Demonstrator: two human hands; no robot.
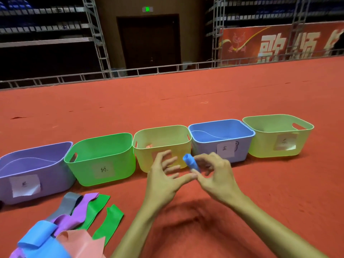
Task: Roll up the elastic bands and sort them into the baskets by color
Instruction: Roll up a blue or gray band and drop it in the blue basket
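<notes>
A rolled blue elastic band [191,162] is held in the air in front of the baskets. My right hand [216,175] pinches its lower end between thumb and fingers. My left hand [165,175] is beside it with fingers spread, its thumb tip touching the roll's lower end. Behind stand a purple basket [33,157], a green basket [101,146], a yellow basket [162,135] with something orange inside, a blue basket [221,130] and a second yellow basket [278,123]. Each carries a paper label.
A loose pile of flat bands lies at the lower left: grey [68,203], purple [78,215], green [108,222], blue [37,237] and orange [83,244]. The floor is red carpet [204,101]. Metal railing and truss stand far behind.
</notes>
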